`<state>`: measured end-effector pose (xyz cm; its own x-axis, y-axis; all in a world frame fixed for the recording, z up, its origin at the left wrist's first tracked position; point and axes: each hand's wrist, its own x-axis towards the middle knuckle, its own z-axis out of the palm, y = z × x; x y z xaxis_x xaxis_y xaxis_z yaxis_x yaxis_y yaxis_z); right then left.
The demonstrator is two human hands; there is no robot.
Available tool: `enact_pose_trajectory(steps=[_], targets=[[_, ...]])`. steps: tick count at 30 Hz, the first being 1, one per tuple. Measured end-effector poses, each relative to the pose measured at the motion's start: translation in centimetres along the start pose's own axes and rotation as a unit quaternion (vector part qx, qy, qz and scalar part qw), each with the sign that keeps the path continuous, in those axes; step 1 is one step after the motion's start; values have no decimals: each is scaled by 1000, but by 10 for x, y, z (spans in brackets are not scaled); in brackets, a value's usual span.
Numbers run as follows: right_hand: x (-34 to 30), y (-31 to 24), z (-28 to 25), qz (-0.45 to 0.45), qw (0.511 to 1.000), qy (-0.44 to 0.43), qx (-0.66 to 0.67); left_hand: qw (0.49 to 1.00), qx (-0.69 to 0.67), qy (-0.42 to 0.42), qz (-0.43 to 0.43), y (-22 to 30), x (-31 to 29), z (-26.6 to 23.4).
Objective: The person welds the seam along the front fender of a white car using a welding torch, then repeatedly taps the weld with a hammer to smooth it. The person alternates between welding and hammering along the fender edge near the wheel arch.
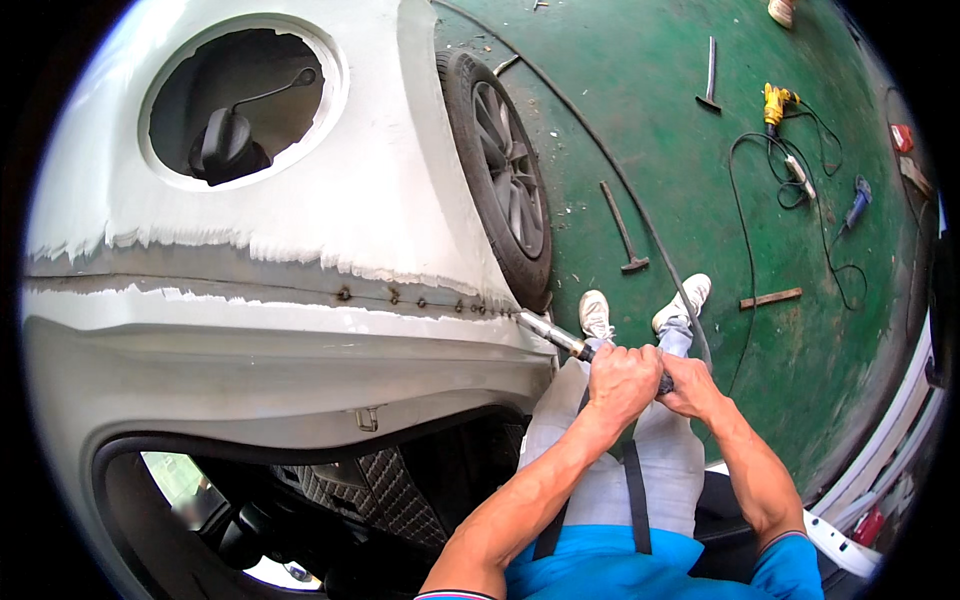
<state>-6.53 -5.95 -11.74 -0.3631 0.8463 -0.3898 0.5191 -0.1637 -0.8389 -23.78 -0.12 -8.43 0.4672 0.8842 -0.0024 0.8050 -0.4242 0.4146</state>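
Bare-metal seam [225, 284] crosses the pale car quarter panel [400, 180], spotted toward its right end, where the silver-nosed tool's [556, 335] tip sits. Left hand [622, 384] wraps its grip, right hand [688, 386] its rear; bracing both should keep the tip on line.

Left hand [623, 382] and right hand [689, 388] side by side — fingers [637, 360] curled tight — forearms [545, 472] angled inward.

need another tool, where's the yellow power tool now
In the head view, the yellow power tool lies on the green floor at upper right, just beyond the white power strip, up and left of the blue handheld tool.
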Motion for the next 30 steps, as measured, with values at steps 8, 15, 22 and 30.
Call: enact_pose_trajectory(steps=[8,15,22,30], targets=[[1,-7,-2,8,1000,1,-7,1000,-7,-13,3,0,2,-5],[0,-3,-2,23,1000,-7,1,1000,-2,-23,3,0,2,-5],[-1,-7,-8,1,1000,20,4,999,-7,-36,15,4,3,-4],[-8,6,10,-7,999,34,23,999,-11,-45,21,4,-4,-2]])
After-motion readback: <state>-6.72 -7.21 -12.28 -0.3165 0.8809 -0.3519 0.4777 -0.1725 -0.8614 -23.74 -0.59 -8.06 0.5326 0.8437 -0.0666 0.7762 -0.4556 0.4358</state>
